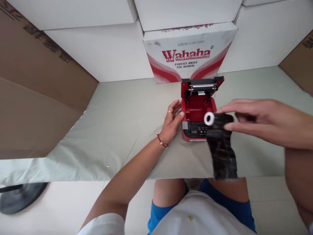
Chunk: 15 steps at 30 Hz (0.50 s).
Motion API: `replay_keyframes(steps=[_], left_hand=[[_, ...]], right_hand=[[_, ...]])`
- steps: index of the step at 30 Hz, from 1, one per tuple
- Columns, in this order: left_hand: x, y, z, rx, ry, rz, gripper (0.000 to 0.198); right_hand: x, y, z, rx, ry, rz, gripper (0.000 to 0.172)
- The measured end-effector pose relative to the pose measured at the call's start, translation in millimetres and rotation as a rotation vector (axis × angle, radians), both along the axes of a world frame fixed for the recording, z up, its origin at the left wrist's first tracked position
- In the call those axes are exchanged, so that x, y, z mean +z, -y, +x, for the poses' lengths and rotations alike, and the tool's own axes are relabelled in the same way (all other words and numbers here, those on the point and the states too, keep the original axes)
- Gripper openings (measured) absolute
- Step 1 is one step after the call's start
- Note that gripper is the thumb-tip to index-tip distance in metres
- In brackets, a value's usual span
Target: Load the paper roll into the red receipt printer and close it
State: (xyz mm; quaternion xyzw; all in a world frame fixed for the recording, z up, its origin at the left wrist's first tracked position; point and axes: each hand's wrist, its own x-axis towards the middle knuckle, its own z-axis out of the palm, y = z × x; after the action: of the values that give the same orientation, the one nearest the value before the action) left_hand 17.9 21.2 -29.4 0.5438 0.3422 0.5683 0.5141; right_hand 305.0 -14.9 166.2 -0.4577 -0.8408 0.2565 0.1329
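Apparent loading step: left hand, fingers spread, against open label printer; right fingers of the right hand pinch black roll; next move likely calls for aligning it with the bay.

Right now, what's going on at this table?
A person has their left hand against the left side of a small red and black device, whose lid is raised. Their right hand pinches a black roll with a white core, its loose strip hanging down, a bit blurred. The roll is in the hand, not in the device. A Wahaha carton stands behind.
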Motion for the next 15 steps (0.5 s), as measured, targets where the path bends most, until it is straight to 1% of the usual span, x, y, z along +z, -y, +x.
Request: replay_keyframes(steps=[1, 3, 4, 6, 8, 10, 12, 15], left_hand=[[1.2, 3.0, -0.8, 0.049, -0.045, 0.029, 0.058], [9.0, 12.3, -2.6, 0.173, -0.156, 0.129, 0.051], [15.2, 18.3, -3.4, 0.248, -0.221, 0.206, 0.047], [30.0, 31.5, -4.0, 0.351, -0.366, 0.421, 0.044], [44.1, 44.0, -2.3, 0.374, -0.483, 0.616, 0.039], [53.6, 53.5, 2.1, 0.352, -0.581, 0.791, 0.035], [57.7, 59.0, 7.9, 0.330, -0.653, 0.911, 0.030], [57.9, 61.7, 14.6, 0.323, -0.706, 1.002, 0.024]], right_hand=[[-5.3, -12.2, -17.4, -0.003, 0.008, 0.019, 0.048], [-20.3, -29.0, -42.9, -0.042, 0.089, 0.100, 0.045], [-28.4, -34.0, -51.4, -0.088, 0.143, 0.158, 0.044], [-41.6, -39.3, -62.5, -0.166, 0.274, 0.205, 0.044], [-47.6, -41.5, -69.9, -0.210, 0.386, 0.197, 0.043], [-47.0, -43.3, -76.6, -0.231, 0.471, 0.186, 0.042], [-43.9, -45.8, -82.9, -0.242, 0.529, 0.192, 0.042], [-42.0, -50.7, -89.3, -0.248, 0.600, 0.240, 0.040]])
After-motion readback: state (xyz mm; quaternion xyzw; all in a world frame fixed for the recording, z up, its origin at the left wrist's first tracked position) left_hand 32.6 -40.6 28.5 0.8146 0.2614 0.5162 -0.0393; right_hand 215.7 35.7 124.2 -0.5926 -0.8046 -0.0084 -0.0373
